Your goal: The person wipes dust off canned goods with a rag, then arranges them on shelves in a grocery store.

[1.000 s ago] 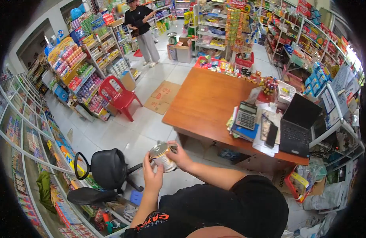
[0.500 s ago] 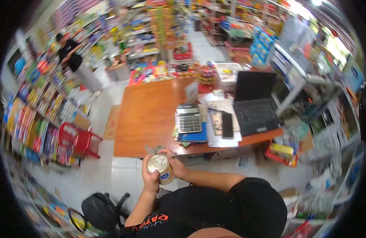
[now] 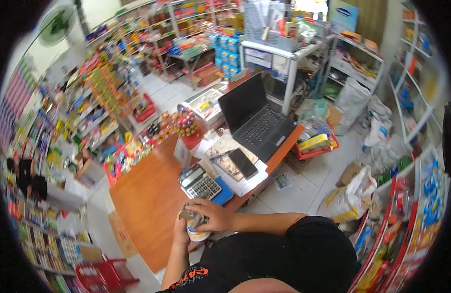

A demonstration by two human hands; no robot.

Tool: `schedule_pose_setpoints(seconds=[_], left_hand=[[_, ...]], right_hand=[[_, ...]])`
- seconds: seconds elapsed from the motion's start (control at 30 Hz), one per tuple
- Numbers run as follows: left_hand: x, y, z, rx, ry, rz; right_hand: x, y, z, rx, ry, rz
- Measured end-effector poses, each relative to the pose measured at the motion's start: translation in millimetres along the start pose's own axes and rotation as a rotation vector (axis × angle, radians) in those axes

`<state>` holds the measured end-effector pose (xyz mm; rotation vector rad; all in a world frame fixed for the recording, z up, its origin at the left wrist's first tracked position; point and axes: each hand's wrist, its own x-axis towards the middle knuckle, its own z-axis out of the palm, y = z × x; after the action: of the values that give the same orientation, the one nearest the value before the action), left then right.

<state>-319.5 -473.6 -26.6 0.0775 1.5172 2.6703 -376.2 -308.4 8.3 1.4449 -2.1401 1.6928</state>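
Observation:
A can point(image 3: 198, 236) with a metallic top and a pale, partly yellow and blue label is at the table's near edge, in front of my body. My left hand point(image 3: 180, 231) is wrapped round its left side. Over the can's top, my right hand point(image 3: 212, 215) is closed on a crumpled greyish cloth point(image 3: 190, 207) that presses against the lid. Part of the lid and label is hidden by the cloth and fingers. Just beyond the hands, a calculator point(image 3: 201, 184) rests on a blue book point(image 3: 222, 196).
On the wooden table point(image 3: 142, 195) are an open laptop point(image 3: 262, 129), a phone point(image 3: 242, 163) and papers. A red chair point(image 3: 106, 276) stands lower left. Sacks point(image 3: 350, 195) and a red basket point(image 3: 317, 146) are at right. Another person point(image 3: 27, 178) is by the left shelves.
My view has turned to the right. The right hand has moved from the can's far side onto its top, bringing the cloth over the lid. The left hand still holds the can.

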Motion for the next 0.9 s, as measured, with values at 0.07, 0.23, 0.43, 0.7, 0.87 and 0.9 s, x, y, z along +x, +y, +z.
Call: schedule_pose_setpoints(seconds=[0.07,0.23,0.43,0.7,0.87,0.9], left_hand=[[16,29,-12,0.261,-0.052,-0.052],[39,34,-77,0.640,-0.182,-0.158],[51,9,-103,0.653,-0.250,-0.171],[82,25,-91,0.523,-0.720,-0.339],[56,54,-22,0.251,-0.673,-0.255],[47,53,-13,0.230,-0.661,-0.230]], right_hand=[[16,11,8,0.038,-0.046,0.078],[19,24,61,-0.088,-0.070,0.313],[14,14,74,-0.222,-0.029,0.360],[18,-20,63,-0.310,0.258,0.447],[4,-43,51,-0.338,0.344,0.247],[-3,-52,52,-0.361,0.373,0.234]])
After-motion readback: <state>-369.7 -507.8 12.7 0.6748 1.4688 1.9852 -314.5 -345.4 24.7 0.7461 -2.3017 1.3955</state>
